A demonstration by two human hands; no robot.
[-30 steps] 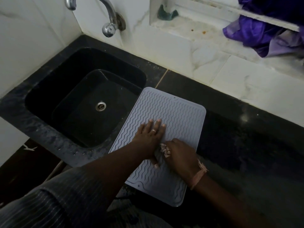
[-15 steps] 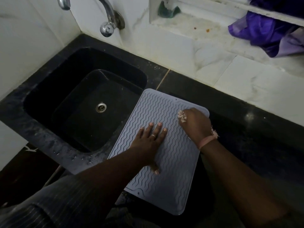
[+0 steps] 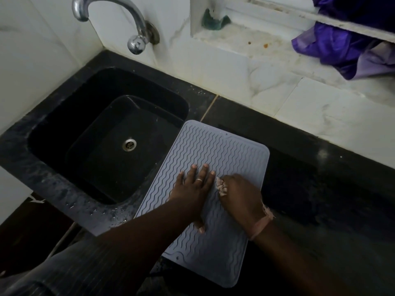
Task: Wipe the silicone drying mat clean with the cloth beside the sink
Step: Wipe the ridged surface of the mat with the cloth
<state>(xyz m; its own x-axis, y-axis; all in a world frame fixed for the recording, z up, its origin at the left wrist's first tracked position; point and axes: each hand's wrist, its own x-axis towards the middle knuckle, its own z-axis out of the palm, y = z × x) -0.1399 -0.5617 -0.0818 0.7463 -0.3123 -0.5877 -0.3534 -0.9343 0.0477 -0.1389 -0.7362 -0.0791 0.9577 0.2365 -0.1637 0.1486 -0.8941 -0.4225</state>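
Wiping in hand — left hand [image 3: 195, 186], fingers spread, pins the mat [image 3: 215, 150]; right hand [image 3: 241, 194], fingers bunched on the cloth [image 3: 221, 186], likely strokes toward 12 o'clock next.

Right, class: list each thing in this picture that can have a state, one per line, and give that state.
Tap: no water running.
Sink: nothing in it, drain open.
Drying mat: flat on the counter, one corner over the sink edge.
Left hand: open, pressed flat on the mat.
Right hand: closed around the cloth.
Cloth: bunched, on the mat.
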